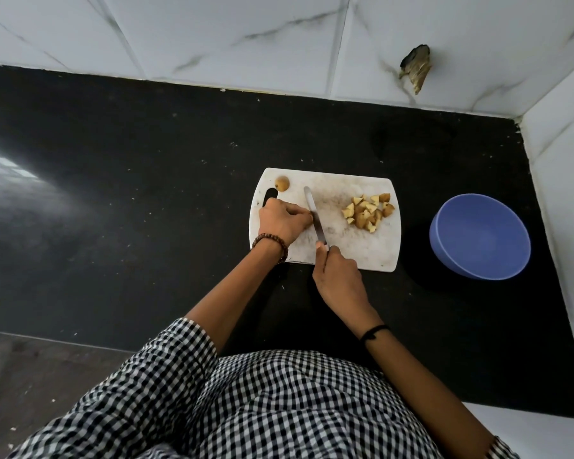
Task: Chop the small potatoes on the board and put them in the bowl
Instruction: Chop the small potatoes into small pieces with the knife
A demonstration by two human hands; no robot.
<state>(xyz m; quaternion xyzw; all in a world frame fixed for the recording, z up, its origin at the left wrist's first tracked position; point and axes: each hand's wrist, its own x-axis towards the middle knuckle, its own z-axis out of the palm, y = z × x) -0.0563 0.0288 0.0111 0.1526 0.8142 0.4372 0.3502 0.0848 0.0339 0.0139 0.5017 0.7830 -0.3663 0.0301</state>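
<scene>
**Small potatoes.** One whole potato [282, 183] lies at the far left corner of the board [345, 250], beside the handle slot. The chopped pieces [367, 212] are heaped on the right half. The held potato [311, 216] is left of centre, almost hidden by fingertips.

**Hands.** The left hand [282, 221] has its fingers curled, pinching the held potato down. The right hand [340, 276] is wrapped round the handle of the knife [314, 213], whose blade lies against the potato with its tip pointing away.

**Bowl.** The blue bowl [481, 236] stands on the black tabletop [146, 193], right of the board and apart from it (no pieces in it yet).

**Step.** Chopping, probably past halfway. The next cut calls for a straight press down with the fingertips kept clear. The whole potato and the transfer to the bowl remain.
</scene>
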